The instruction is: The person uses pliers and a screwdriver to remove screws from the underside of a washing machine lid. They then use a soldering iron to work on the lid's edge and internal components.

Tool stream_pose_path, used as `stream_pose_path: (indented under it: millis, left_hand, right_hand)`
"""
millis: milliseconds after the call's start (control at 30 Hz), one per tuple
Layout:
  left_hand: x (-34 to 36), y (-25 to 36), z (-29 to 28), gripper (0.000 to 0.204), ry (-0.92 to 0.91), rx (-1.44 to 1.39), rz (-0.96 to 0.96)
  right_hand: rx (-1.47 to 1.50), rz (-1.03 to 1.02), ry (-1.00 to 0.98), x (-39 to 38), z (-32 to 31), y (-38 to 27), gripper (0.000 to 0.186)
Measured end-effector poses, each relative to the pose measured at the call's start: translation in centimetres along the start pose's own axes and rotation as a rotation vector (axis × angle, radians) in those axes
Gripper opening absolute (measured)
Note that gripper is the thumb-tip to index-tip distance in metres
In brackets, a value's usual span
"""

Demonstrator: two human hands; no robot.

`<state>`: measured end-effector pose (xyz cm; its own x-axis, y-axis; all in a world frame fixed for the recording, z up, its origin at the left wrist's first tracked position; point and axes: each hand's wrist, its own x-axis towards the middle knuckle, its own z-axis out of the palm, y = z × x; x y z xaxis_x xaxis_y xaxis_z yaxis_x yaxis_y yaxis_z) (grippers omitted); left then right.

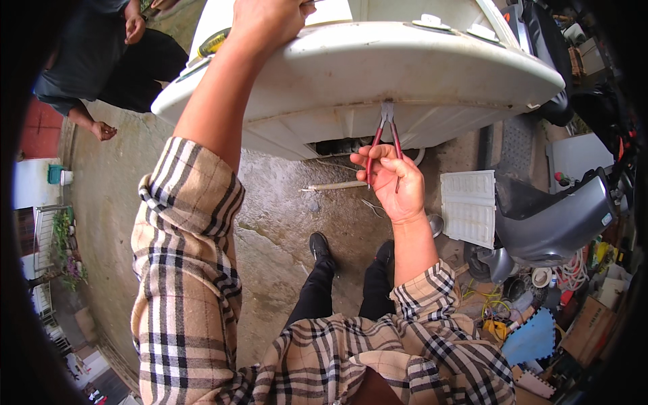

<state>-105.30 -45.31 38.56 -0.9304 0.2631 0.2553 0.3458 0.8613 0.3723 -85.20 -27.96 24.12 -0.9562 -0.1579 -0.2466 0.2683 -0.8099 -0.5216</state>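
Person in a tan plaid shirt [185, 270], standing at a tilted white appliance body [405, 64] on wet concrete floor [270, 196]. Right hand [391, 181] curled loosely round the handles of red-handled pliers [397, 138], palm turned up, handles spread in a narrow V. Pliers point away from the person, their metal nose at the seam below the appliance's thick front edge; whether they bite on anything, I cannot tell. Left arm reaches up over that same edge; left hand [266, 23] lies on top, fingers curled, a small dark end of something showing beside them. The top of the view cuts it off, so its grip I cannot make out. Left of that forearm, a yellow-and-black handle [214, 42] rests on the appliance. Lower face of the appliance has a dark opening [331, 147], left of the pliers; a pale length of tube [337, 185] lies on the floor beneath. A second person in dark clothes [84, 57] stands off to the left, arms lowered. To the right: a white ribbed panel [468, 206], a grey curved shell [557, 219], and, nearer, a blue foam mat [530, 339] among heaped odds and ends.
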Motion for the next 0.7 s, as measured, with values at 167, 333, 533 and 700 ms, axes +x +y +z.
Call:
stream_pose_path:
  millis: [167,333,533,700]
  left_hand:
    - [0.0,0.1,-0.1,0.022,-0.052,0.034,0.048]
    - [-0.1,0.5,-0.5,0.027,-0.037,0.382,0.219]
    - [-0.5,-0.1,-0.3,0.027,-0.051,0.314,0.192]
    - [-0.5,-0.2,-0.6,0.023,-0.116,0.336,0.155]
  right_hand:
    - [0.052,-0.055,0.095,0.1,1.2,0.8,0.022]
    - [0.108,-0.05,0.141,0.3,2.6,1.1,0.015]
    - [0.151,-0.046,0.2,0.3,3.0,1.5,0.013]
    - [0.079,-0.039,0.075,0.0,1.2,1.4,0.023]
